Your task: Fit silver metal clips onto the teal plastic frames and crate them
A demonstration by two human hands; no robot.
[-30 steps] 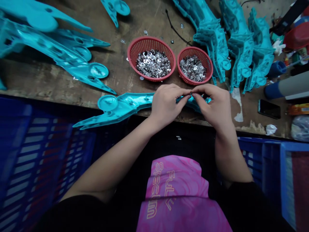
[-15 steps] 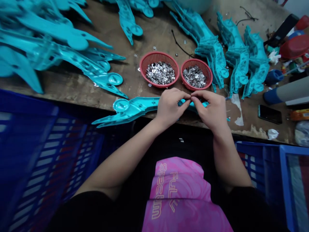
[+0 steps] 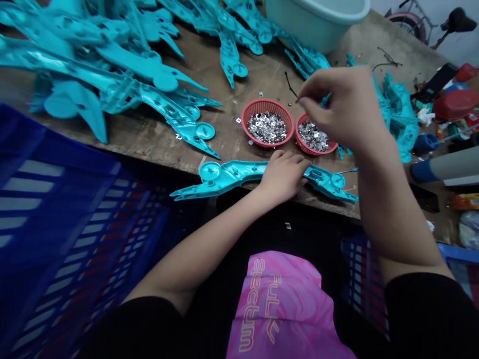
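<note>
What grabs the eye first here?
Bright teal moulded plastic parts heaped across the upper left of the wooden workbench stand out first, with one long teal plastic part at the bench's front edge under the left hand. Beyond it sit two round red mesh baskets of small silver metal pieces, the right hand raised over them. A large dark blue plastic crate fills the lower left.

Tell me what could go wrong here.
The right hand is over the red basket and might bump it, spilling the silver pieces; a few already lie on the wooden table. The teal plastic part sits at the table's edge and could slip off if the left hand lets go.
</note>
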